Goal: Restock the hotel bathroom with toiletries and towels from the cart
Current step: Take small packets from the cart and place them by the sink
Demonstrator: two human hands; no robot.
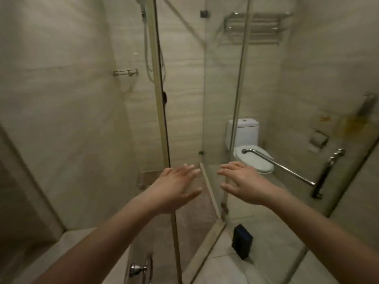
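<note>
My left hand (pixel 176 185) and my right hand (pixel 244 183) reach forward side by side at mid-frame, palms down, fingers spread and holding nothing. They hover in front of a glass shower enclosure (pixel 184 99). A chrome towel rack (pixel 254 27) hangs high on the back wall with no towels on it. A small chrome shelf (pixel 125 72) is fixed to the shower wall at the left and carries nothing. No toiletries, towels or cart are in view.
A white toilet (pixel 249 144) stands behind the glass, with a chrome grab bar (pixel 281 165) beside it. A toilet-roll holder (pixel 319 140) is on the right wall. A dark blue box (pixel 242 240) sits on the floor. The shower door knob (pixel 138 268) is at bottom centre.
</note>
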